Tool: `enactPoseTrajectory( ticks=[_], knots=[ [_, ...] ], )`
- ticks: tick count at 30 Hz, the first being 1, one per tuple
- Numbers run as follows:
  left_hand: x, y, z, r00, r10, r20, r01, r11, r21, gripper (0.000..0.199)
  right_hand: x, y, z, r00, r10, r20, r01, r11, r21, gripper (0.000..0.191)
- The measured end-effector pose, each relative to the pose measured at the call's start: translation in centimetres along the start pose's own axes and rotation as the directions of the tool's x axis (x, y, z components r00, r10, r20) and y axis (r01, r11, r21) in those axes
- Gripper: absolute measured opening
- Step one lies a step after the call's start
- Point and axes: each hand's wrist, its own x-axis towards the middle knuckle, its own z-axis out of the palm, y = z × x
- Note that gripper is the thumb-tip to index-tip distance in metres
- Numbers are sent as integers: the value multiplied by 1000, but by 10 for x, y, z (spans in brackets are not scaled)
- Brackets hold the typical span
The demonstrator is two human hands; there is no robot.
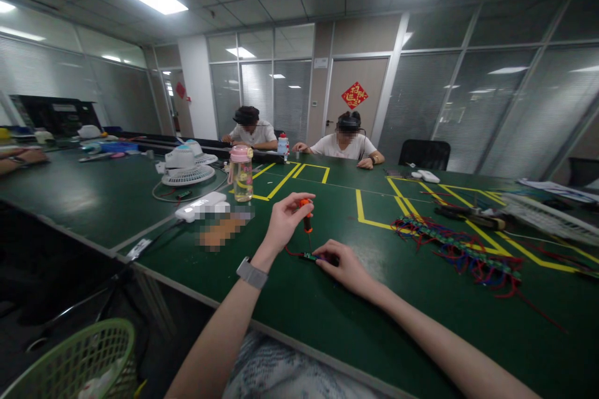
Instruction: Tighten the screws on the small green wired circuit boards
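Observation:
My left hand [286, 219], with a watch on its wrist, is closed round the handle of an orange and black screwdriver [307, 218]. The screwdriver stands upright, its thin shaft pointing down at a small green circuit board [309, 256] on the table. Whether the tip touches the board is too small to tell. My right hand [344, 265] pinches the board's right end between thumb and fingers, low on the table. A red wire runs off the board's left end.
A long row of wired circuit boards [461, 249] lies to the right. On the left are a pink-lidded bottle [241, 174], a white power strip [202, 206] and white fans [187, 168]. Two people sit across the green table [187, 287]. A green basket [77, 355] stands below.

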Motion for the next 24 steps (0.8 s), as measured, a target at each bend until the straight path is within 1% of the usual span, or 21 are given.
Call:
enactPoseTrajectory(
  ticks=[2,3,5,8,9,11,14,16,18,21,22,24],
  knots=[
    [0,0,0,999,41,-7,-40,996,76,27,0,0,0,1000,3,2,-3,1000,5,16],
    [1,0,0,998,55,1,-55,996,77,27,0,0,0,1000,5,2,-5,1000,6,16],
    [1,0,1,998,41,43,-41,999,-5,30,0,-1,-1,1000,9,2,-9,1000,4,17],
    [0,0,1,996,-14,93,28,989,-147,36,0,-1,-1,1000,0,9,0,1000,0,18],
    [0,0,1,996,-23,88,37,987,-156,37,0,-1,-1,1000,-4,12,4,1000,1,18],
    [0,0,1,998,-22,53,28,993,-115,35,0,0,-1,1000,-10,15,10,1000,3,18],
    [-1,2,1,1000,6,10,-6,1000,23,30,-1,1,-1,1000,-10,11,10,1000,9,18],
    [-1,3,2,999,43,4,-43,995,85,29,-1,1,-1,1000,-7,8,7,1000,10,18],
    [-1,4,3,998,53,23,-54,998,36,30,-1,0,-1,1000,-2,9,2,1000,7,18],
    [-1,4,4,998,-2,58,8,994,-110,36,0,-1,-1,1000,12,13,-12,1000,1,18],
    [-1,4,4,998,-20,52,26,992,-121,37,0,-1,-1,1000,17,14,-17,1000,-3,18],
    [-1,4,4,1000,-24,12,25,998,-61,35,0,-1,-1,1000,24,17,-24,1000,-11,18]
  ],
)
